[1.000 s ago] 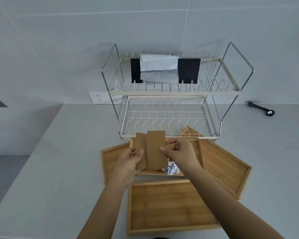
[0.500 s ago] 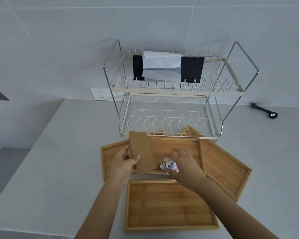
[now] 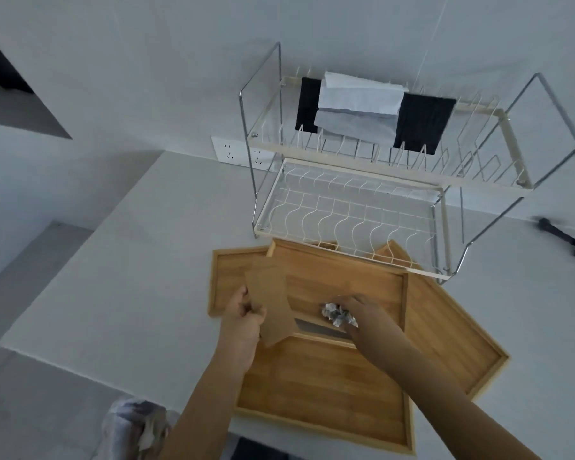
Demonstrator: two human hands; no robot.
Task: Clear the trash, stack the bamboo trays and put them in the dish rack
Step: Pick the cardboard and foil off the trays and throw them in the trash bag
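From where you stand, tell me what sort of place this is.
Probably a home kitchen counter: a two-tier wire dish rack stands on a white countertop against a tiled wall with a power outlet, and bamboo trays lie in front of it.

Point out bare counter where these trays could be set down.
Bare: the counter left of the bamboo trays, up to the wall outlet. Also right, between dish rack and black tool. Crowded: directly before the rack.
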